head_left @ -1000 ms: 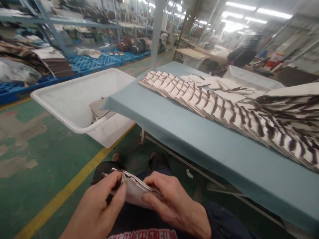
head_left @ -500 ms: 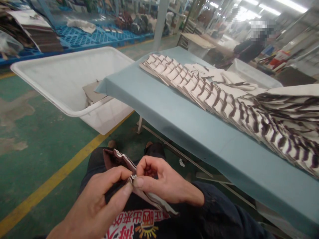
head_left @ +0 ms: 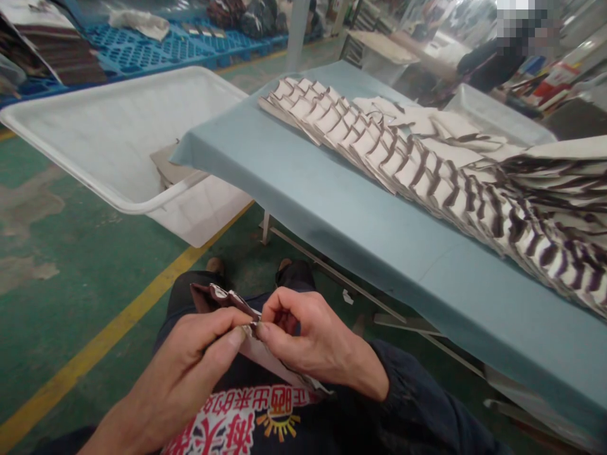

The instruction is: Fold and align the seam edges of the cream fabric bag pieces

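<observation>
Over my lap I hold a folded brown and off-white fabric piece (head_left: 265, 355). My left hand (head_left: 190, 363) pinches its edge between thumb and forefinger. Right beside that pinch, my right hand (head_left: 317, 338) grips the same edge with thumb and forefinger, the fingertips of both hands nearly touching. The brown end of the piece sticks out past my left fingers, and its pale part runs beneath my right hand. Whatever lies right between the fingertips is too small to make out.
A blue-covered table (head_left: 303, 189) bears a long overlapping row of off-white pieces with dark edges (head_left: 403, 161). Left of it stands a white plastic bin (head_left: 95, 139) with a few greyish pieces (head_left: 165, 165) inside. Behind are blue pallets (head_left: 190, 47); another person (head_left: 497, 57) is at the upper right.
The view has tilted slightly, so table and bin sit higher in the picture. Both hands keep their pinch on the fabric, which has turned a little.
</observation>
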Tool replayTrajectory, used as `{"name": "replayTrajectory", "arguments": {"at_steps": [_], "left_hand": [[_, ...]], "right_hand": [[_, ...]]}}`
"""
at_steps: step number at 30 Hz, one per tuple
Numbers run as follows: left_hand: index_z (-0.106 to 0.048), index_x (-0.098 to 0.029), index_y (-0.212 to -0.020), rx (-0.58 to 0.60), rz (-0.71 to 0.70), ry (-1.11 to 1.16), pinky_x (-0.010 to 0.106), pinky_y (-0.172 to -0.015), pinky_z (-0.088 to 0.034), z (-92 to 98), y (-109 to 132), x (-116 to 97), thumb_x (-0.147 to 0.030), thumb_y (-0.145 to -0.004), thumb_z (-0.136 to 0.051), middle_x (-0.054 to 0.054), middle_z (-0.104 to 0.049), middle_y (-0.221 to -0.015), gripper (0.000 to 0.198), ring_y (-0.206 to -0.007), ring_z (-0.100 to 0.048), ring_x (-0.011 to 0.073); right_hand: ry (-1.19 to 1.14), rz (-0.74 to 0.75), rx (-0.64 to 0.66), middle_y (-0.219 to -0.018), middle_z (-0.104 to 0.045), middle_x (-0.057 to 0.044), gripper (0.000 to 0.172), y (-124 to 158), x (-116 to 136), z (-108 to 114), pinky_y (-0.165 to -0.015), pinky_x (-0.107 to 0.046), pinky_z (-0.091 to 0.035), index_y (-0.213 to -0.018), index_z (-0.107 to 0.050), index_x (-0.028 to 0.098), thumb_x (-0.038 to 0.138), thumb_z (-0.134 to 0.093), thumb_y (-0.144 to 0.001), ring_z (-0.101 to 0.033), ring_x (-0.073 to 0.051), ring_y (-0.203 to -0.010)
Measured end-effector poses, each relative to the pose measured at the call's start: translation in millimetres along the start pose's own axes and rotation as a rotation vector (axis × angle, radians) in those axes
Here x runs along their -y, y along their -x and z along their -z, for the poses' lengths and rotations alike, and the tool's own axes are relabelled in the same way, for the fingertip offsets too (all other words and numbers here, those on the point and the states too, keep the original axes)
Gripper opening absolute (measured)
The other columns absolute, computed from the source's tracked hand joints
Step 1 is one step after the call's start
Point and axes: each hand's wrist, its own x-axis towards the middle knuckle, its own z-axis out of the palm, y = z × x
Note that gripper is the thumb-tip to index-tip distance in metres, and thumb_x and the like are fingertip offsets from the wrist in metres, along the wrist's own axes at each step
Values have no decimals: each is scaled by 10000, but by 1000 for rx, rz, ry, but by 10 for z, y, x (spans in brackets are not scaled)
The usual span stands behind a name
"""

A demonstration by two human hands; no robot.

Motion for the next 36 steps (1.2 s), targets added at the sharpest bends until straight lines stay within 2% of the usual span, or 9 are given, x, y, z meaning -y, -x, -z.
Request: {"name": "replayTrajectory", "arguments": {"at_steps": [5, 10, 13, 16, 18, 21, 25, 31, 36], "left_hand": [[-750, -284, -635, -31, 43, 40, 241, -483, -531, -77, -29, 48, -367, -1006, -763, -31, -725, -569, 380, -469, -647, 178], [-840, -289, -700, 7, 21, 41, 232, -536, -560, -43, -55, 44, -361, -1030, -754, -24, -789, -620, 349, -533, -727, 187], [-822, -284, -683, -68, 25, 28, 237, -512, -535, -68, -47, 41, -356, -1007, -716, -26, -771, -599, 348, -505, -717, 185], [-718, -274, -633, -171, 48, 34, 233, -472, -488, -135, -10, 85, -350, -995, -664, -43, -682, -547, 374, -450, -640, 163], [-655, -270, -615, -240, 64, 13, 231, -466, -461, -179, 33, 153, -362, -994, -661, -50, -631, -539, 390, -447, -591, 151], [-676, -264, -638, -301, 109, 14, 243, -503, -474, -225, 124, 306, -436, -997, -707, -48, -604, -566, 399, -490, -544, 154], [-714, -244, -685, -344, 301, 242, 248, -570, -537, -314, 254, 533, -549, -988, -819, -26, -631, -645, 443, -590, -570, 171], [-705, -238, -842, -436, 427, 370, 270, -608, -639, -473, 329, 650, -658, -1086, -728, 11, -719, -743, 487, -642, -658, 197], [-770, -213, -817, -331, 322, 367, 224, -500, -521, -277, 287, 543, -849, -1061, -777, 15, -699, -713, 681, -571, -565, 157]], "right_hand": [[6, 19, -37, -739, -629, 79, 213, 4, 2, -21, -607, -243, -403, -875, -651, 243, 316, -833, -955, -528, -98, -629], [-21, -36, -34, -749, -658, 76, 275, 33, -6, -39, -615, -247, -432, -888, -644, 251, 376, -875, -970, -558, -108, -632], [133, 24, -124, -824, -756, 32, 218, 88, -2, -131, -685, -274, -494, -930, -682, 255, 358, -861, -999, -656, -145, -709], [232, 71, -186, -876, -804, -2, 172, 121, -15, -270, -713, -298, -508, -964, -696, 260, 344, -838, -1012, -703, -174, -752], [135, 1, -152, -815, -761, 19, 229, 108, -36, -351, -667, -285, -480, -936, -659, 265, 387, -824, -1037, -665, -159, -692], [-51, -127, -140, -741, -675, 54, 319, 54, -84, -431, -617, -264, -432, -885, -592, 270, 437, -825, -1025, -594, -138, -646], [-134, -183, -105, -747, -648, 66, 285, 9, -128, -511, -612, -255, -411, -872, -561, 275, 344, -825, -955, -561, -133, -658], [39, -18, -135, -696, -569, 95, 244, 51, -87, -644, -571, -266, -359, -873, -520, 291, 196, -743, -901, -475, -115, -547], [25, 28, -152, -707, -559, 96, 232, 71, -93, -598, -559, -254, -352, -888, -498, 293, 176, -697, -907, -461, -104, -536]]}}
